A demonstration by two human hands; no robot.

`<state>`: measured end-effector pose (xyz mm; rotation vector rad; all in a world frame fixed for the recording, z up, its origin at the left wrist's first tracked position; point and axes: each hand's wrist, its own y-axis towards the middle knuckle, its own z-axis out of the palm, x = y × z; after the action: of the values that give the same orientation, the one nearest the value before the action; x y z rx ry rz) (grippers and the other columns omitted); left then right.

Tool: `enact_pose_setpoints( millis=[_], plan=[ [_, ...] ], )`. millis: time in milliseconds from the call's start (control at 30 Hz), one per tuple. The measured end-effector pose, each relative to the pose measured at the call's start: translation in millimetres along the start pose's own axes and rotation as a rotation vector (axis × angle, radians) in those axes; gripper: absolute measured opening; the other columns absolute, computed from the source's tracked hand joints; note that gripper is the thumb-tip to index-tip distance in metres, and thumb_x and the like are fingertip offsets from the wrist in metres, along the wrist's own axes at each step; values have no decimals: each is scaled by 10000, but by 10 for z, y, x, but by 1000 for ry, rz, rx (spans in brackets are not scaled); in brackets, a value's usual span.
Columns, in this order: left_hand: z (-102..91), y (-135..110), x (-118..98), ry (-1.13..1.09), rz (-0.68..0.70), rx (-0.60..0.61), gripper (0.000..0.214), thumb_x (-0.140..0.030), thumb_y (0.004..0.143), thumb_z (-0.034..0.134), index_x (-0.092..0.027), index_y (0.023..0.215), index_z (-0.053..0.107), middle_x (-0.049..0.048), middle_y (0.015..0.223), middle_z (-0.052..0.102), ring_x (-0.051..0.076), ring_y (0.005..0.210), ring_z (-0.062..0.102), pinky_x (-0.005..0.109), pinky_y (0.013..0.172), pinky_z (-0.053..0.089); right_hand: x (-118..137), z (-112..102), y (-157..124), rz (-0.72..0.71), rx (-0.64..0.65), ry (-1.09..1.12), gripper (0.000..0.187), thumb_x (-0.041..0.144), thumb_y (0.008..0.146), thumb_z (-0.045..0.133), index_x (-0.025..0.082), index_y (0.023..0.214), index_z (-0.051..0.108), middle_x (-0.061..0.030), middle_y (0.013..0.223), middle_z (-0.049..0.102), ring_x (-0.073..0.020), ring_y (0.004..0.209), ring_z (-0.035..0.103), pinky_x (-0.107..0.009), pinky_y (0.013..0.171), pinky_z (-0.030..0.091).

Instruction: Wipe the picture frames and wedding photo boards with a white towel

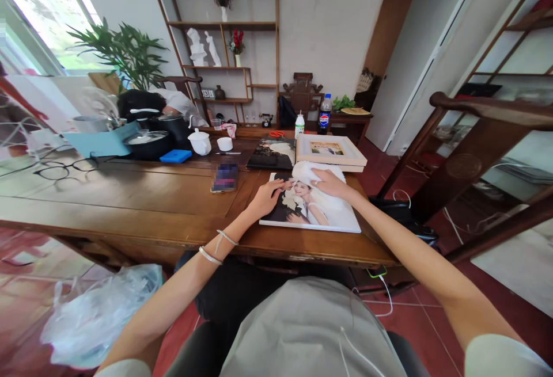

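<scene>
A photo album [311,207] with a wedding picture on its cover lies flat at the table's front edge. My left hand [268,194] rests on its left side, fingers stretched out flat and holding nothing. In my right hand [330,184] is a white cloth [305,171], pressed against the upper part of the cover. The cloth hides part of the picture. Just behind the album lie a dark photo book [273,153] and, to its right, a cream box [354,157] with a framed picture on top.
A phone [224,177] lies left of the album on the wooden table [173,207]. Further left are a blue box [162,156], a white lidded pot [200,142] and eyeglasses [64,168]. Bottles, including a Pepsi bottle [324,115], stand behind. A wooden chair [458,164] is at right.
</scene>
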<state>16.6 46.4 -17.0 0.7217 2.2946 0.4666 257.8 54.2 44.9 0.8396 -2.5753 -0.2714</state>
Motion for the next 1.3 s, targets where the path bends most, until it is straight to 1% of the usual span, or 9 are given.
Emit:
enact_pose_setpoints(
  millis=[167, 367, 467, 567, 667, 800, 900, 1067, 1300],
  plan=[
    [4, 4, -9, 16, -5, -17, 286, -110, 870, 461, -124, 1062, 672, 109, 1213, 630, 205, 1166, 570, 352, 1045, 413, 94, -47, -280, 9, 33, -207, 340, 94, 769, 445, 124, 1061, 617, -126, 992, 666, -252, 914, 582, -341, 812, 420],
    [-34, 0, -10, -2, 5, 13, 315, -100, 860, 445, -139, 1079, 668, 110, 1234, 616, 215, 1183, 556, 374, 1044, 414, 1056, 93, -761, -193, 120, -166, 421, 37, 682, 477, 165, 1046, 644, -143, 1242, 573, -273, 1154, 505, -427, 981, 359],
    [-58, 1, 8, -33, 27, 36, 330, -85, 813, 498, -129, 1099, 658, 123, 1237, 611, 234, 1194, 546, 386, 1036, 419, 1333, 122, -915, -240, 149, -108, 414, 55, 662, 500, 182, 1030, 640, -144, 1288, 541, -290, 1232, 450, -486, 1024, 317],
    [-64, 3, 3, -36, 25, 44, 378, -65, 797, 494, -140, 1137, 639, 108, 1248, 605, 235, 1199, 541, 388, 1035, 418, 1224, 119, -807, -227, 152, -96, 424, 54, 666, 500, 189, 1046, 630, -116, 1198, 601, -266, 1143, 520, -459, 1018, 334],
    [-48, 5, -15, -3, 29, 30, 377, -68, 831, 436, -137, 1140, 641, 99, 1232, 618, 228, 1201, 540, 379, 1047, 406, 880, 116, -504, -166, 116, -157, 413, 62, 688, 491, 168, 1062, 631, -116, 1131, 630, -255, 1061, 556, -404, 976, 369],
    [-18, 3, -6, 23, 32, 18, 327, -116, 865, 423, -117, 1080, 669, 114, 1214, 629, 218, 1200, 541, 370, 1058, 397, 464, 125, -94, -45, 108, -256, 410, 109, 742, 476, 153, 1126, 612, -148, 1171, 609, -293, 1136, 508, -443, 972, 339],
    [-17, -2, -2, 26, 20, 17, 333, -117, 867, 418, -134, 1087, 667, 104, 1212, 631, 209, 1198, 544, 376, 1055, 402, 337, 140, 75, 3, 143, -273, 403, 183, 777, 498, 142, 1167, 592, -173, 1238, 569, -327, 1229, 426, -495, 987, 307],
    [-48, -1, -52, 32, 27, 32, 340, -100, 862, 415, -140, 1084, 669, 94, 1223, 626, 215, 1213, 529, 374, 1060, 394, 541, 156, 5, -35, 129, -337, 457, 76, 767, 447, 169, 1193, 584, -168, 1320, 514, -345, 1279, 358, -568, 977, 301],
    [-62, 7, -46, 10, 16, 53, 383, -61, 823, 431, -142, 1123, 655, 93, 1248, 610, 221, 1216, 526, 345, 1053, 398, 1240, 297, -635, -51, 208, -341, 413, 138, 762, 551, 204, 1161, 633, -164, 1447, 376, -431, 1326, 271, -639, 1000, 263]
  ],
)
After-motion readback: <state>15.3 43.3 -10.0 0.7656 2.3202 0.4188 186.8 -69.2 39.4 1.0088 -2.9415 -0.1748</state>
